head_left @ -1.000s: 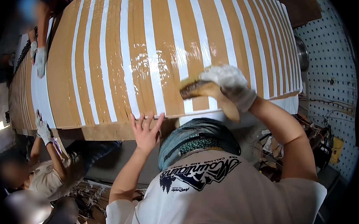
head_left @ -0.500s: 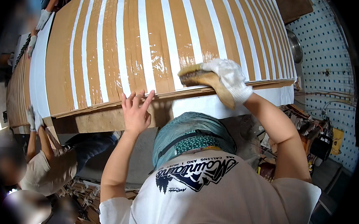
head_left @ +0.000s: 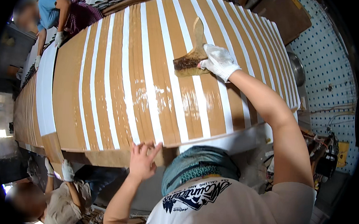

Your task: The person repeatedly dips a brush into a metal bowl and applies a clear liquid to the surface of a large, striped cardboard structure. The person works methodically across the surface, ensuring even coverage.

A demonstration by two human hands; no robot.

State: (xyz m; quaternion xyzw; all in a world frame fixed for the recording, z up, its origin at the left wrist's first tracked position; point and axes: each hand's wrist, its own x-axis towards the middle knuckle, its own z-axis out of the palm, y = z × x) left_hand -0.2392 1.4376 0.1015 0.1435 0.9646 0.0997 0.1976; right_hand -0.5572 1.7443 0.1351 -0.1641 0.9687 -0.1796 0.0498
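Brown sheets (head_left: 126, 74) lie fanned out before me, overlapping, with white strips (head_left: 149, 98) between them. Wet, shiny patches show across their middle and near part. My right hand (head_left: 220, 62), in a white knitted glove, grips a wide brush (head_left: 189, 64) with a wooden handle. Its dark, stained head and pale bristles lie over the middle of the sheets, the handle pointing away from me. Bare and with fingers spread, my left hand (head_left: 142, 162) rests its fingertips on the sheets' near edge.
Two people in white gloves are at the left: one in blue (head_left: 50, 12) at the far side, one in beige (head_left: 65, 201) at the near side. A metal bowl (head_left: 296, 68) stands beyond the right end. A dotted panel (head_left: 333, 51) and cluttered shelves (head_left: 307, 149) are at the right.
The brush has swept from the near edge out over the middle of the sheets, its handle now turned away from me. My left fingertips stay on the near edge.
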